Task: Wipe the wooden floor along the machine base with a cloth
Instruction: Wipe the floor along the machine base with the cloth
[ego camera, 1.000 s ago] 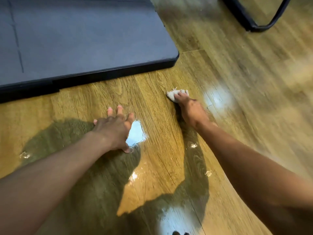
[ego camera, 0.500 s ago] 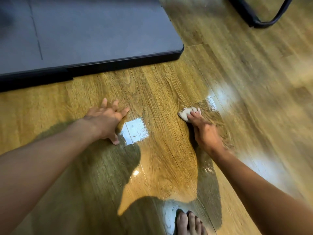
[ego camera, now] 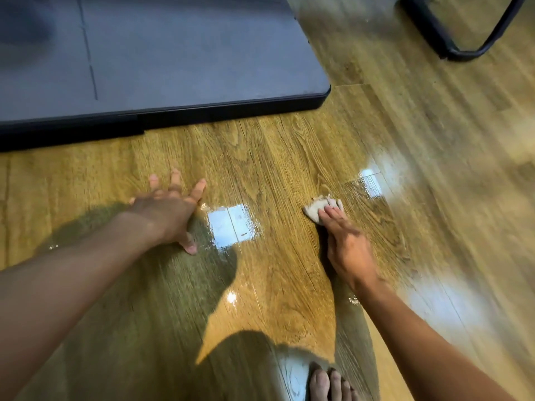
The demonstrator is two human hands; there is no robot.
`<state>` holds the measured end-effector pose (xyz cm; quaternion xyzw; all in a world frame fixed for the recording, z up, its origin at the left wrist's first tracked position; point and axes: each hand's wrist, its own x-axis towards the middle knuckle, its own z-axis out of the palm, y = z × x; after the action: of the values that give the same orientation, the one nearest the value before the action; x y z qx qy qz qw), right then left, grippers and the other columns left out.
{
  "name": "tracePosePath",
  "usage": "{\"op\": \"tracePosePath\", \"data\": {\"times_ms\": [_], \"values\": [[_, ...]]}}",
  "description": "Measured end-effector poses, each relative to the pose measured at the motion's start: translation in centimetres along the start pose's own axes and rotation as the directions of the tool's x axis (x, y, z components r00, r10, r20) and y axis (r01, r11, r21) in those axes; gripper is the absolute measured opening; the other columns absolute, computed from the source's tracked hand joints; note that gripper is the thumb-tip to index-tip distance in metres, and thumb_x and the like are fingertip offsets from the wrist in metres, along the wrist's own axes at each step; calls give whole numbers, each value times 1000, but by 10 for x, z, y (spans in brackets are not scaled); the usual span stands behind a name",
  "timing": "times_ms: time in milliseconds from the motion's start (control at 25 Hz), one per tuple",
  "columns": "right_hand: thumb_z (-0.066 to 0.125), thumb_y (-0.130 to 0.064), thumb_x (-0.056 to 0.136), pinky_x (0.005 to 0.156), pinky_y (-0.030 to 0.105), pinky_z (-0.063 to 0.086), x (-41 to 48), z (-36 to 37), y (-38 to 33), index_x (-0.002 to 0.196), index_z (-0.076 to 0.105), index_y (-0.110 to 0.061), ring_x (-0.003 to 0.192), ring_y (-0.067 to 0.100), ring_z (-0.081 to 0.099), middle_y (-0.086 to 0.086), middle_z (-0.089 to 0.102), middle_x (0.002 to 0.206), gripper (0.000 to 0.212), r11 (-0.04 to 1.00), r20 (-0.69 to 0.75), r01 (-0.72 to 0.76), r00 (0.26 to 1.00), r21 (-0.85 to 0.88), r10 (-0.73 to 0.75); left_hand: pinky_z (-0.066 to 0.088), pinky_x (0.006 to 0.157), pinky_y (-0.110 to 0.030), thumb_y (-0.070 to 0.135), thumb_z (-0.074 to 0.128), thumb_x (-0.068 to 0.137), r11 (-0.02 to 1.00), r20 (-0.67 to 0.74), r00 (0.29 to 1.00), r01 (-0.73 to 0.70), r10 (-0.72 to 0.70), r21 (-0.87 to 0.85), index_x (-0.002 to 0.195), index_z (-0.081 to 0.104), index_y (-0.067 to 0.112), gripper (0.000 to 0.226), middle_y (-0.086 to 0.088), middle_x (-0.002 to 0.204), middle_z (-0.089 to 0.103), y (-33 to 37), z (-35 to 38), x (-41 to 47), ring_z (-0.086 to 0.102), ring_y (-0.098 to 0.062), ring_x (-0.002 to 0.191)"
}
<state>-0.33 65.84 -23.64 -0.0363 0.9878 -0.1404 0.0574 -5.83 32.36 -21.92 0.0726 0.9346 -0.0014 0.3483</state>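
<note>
A small crumpled pale cloth (ego camera: 318, 207) lies on the glossy wooden floor (ego camera: 278, 157), a short way in front of the machine base (ego camera: 173, 68), a flat grey platform with a black edge. My right hand (ego camera: 344, 244) presses the cloth down with its fingertips; most of the cloth pokes out beyond the fingers. My left hand (ego camera: 170, 212) rests flat on the floor to the left, fingers spread, holding nothing. The floor around both hands looks wet and shiny.
A black curved metal frame (ego camera: 451, 39) stands on the floor at the upper right. My bare foot (ego camera: 330, 383) shows at the bottom edge. Bright reflections sit between the hands and to the right. My shadow covers the lower left floor.
My right hand has dragged the cloth back toward me and away from the machine base's corner. The left hand stays planted on the floor. My foot has come into view.
</note>
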Motion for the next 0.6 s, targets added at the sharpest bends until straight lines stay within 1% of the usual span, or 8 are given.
{"op": "tracePosePath", "data": {"times_ms": [80,120,240,320,400,480,560,600], "values": [[49,1,91,106,43,40,-34,4,0,139,46,-15,139,18,32,2,38,147,50,998,-1,-11,1000,-58,11,25,107,-63,57,78,60,1000,-11,1000,-13,13,6,141,-29,37,136,-12,150,-31,0,4,1,-10,-47,140],[50,3,90,103,44,44,-34,5,0,138,47,-14,137,19,34,2,39,146,51,998,4,-8,1000,-63,8,25,107,-63,56,78,60,1000,-6,1000,-13,13,0,141,-29,36,136,-13,150,-31,0,4,2,-10,-48,139],[44,2,93,102,43,45,29,9,-20,139,47,-17,137,18,36,2,38,148,50,998,24,18,1000,-58,-17,24,106,-66,52,80,61,1000,38,999,-2,2,-7,142,-28,34,136,-17,150,-31,4,0,3,-10,-51,138],[41,2,94,106,42,40,87,10,-43,139,46,-19,136,17,37,0,38,149,50,996,22,59,998,-60,-58,25,106,-66,52,80,62,1000,54,999,0,0,-4,143,-28,33,136,-17,150,-31,4,-4,4,-10,-51,138],[41,4,93,108,41,38,114,13,-60,138,48,-17,136,16,38,1,40,148,50,998,-25,52,998,-45,-53,26,106,-65,52,80,64,1000,75,997,6,-6,-6,143,-28,33,135,-18,150,-31,4,-7,1,-10,-51,138],[43,4,92,111,36,33,100,21,-60,137,48,-16,136,14,36,1,41,147,50,999,-87,23,996,-32,-26,28,105,-64,52,80,65,1000,84,996,8,-8,1,144,-27,32,135,-19,151,-29,5,-8,-1,-10,-51,139],[45,7,87,117,29,16,68,28,-51,136,49,-14,137,13,35,3,42,146,53,1000,-133,1,991,-30,-5,28,105,-65,49,80,67,1000,85,996,5,-5,-2,145,-27,30,133,-21,151,-29,7,-10,0,-10,-52,138],[46,10,84,117,27,10,58,29,-48,136,50,-12,137,15,35,5,43,145,56,999,-138,5,990,-40,-11,27,105,-66,47,80,68,1000,86,996,3,-3,-6,145,-26,30,132,-22,150,-29,9,-11,0,-10,-52,138]]}}
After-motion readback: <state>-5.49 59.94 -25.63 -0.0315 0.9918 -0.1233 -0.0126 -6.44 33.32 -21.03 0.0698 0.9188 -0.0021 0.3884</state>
